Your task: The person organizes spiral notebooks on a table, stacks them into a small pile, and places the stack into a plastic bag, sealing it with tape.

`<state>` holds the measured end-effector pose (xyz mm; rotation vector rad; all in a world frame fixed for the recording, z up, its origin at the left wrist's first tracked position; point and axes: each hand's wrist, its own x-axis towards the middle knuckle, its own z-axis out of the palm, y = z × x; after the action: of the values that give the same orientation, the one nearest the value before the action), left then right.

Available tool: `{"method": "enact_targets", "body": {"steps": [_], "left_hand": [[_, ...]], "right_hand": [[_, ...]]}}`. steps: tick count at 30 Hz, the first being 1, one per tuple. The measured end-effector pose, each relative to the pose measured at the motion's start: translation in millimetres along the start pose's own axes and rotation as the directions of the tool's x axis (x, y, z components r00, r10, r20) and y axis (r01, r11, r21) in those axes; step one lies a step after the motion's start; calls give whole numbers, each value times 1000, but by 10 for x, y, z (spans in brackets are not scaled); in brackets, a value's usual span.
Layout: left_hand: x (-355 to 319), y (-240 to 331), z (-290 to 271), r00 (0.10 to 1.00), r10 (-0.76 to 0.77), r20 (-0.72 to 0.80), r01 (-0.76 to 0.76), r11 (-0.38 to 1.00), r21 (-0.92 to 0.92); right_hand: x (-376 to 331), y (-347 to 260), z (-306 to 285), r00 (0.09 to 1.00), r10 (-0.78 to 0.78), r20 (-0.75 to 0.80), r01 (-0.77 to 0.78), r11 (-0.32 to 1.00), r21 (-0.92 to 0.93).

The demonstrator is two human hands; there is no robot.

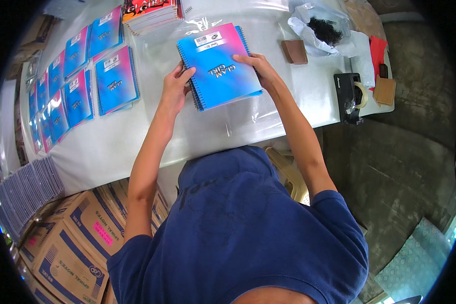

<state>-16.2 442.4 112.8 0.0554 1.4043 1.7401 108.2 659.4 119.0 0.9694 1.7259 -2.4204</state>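
Between my two hands are spiral notebooks [220, 86] with blue and pink covers, at least two lying one on the other, their coils showing along both sides. My left hand [177, 86] grips the left edge, its thumb on the cover. On the right edge, my right hand [260, 68] has its thumb pressed on the cover and its fingers hidden underneath. A white label sits near the top of the front cover. Left of my hands, a matching notebook [116, 83] lies on the table, with several more in rows beyond it.
Red-covered notebooks [154, 20] are stacked at the back of the white-covered table [177, 144]. At right are a brown wallet-like item [294, 52], a plastic bag [306, 30] with dark coils and a tape dispenser [347, 96]. Cardboard boxes [76, 253] stand below left.
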Motion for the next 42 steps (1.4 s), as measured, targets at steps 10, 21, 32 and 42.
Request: {"method": "enact_targets", "body": {"steps": [10, 21, 32, 42], "left_hand": [[181, -104, -210, 997, -69, -17, 70, 997, 26], [127, -229, -22, 915, 402, -24, -223, 556, 801], [246, -550, -358, 772, 635, 19, -371, 426, 825], [204, 127, 73, 513, 730, 452, -632, -34, 774]], "right_hand": [[78, 197, 45, 995, 52, -90, -62, 992, -111], [-41, 414, 121, 872, -456, -177, 55, 452, -891], [-330, 796, -116, 568, -700, -433, -111, 456, -883], [-639, 807, -382, 450, -828, -334, -283, 222, -933]]}}
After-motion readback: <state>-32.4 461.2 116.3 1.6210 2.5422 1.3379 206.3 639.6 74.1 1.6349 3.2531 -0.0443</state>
